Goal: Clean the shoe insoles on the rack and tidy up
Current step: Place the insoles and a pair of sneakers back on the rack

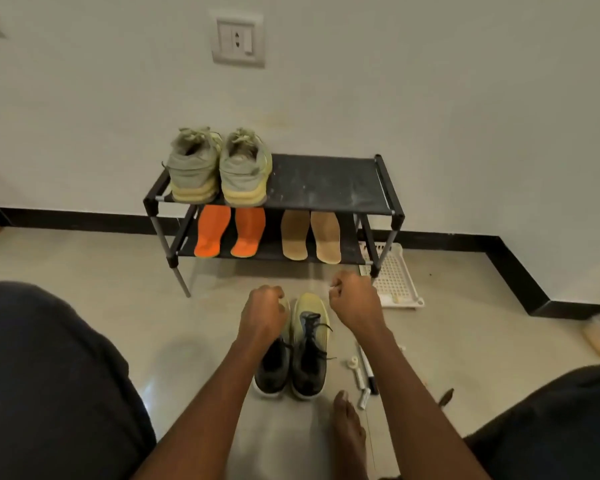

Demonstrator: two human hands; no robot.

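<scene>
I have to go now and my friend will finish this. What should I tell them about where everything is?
Left hand: curled over the left black-and-yellow shoe; grip unclear.
Right hand: a fist above the floor, seemingly holding nothing.
Orange insoles and tan insoles lie on the rack's lower shelf; grey sneakers stand on top.
White basket sits on the floor by the rack.
Left: clean insoles, tidy up. Whether any cleaning is done cannot be told.

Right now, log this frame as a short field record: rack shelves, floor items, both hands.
top shelf: grey-green sneakers at left end of rack
lower shelf: orange insoles, tan insoles
floor: black-and-yellow shoes, white basket
left hand: curled, on left shoe's toe; grip unclear
right hand: curled above floor; contents unclear
</scene>
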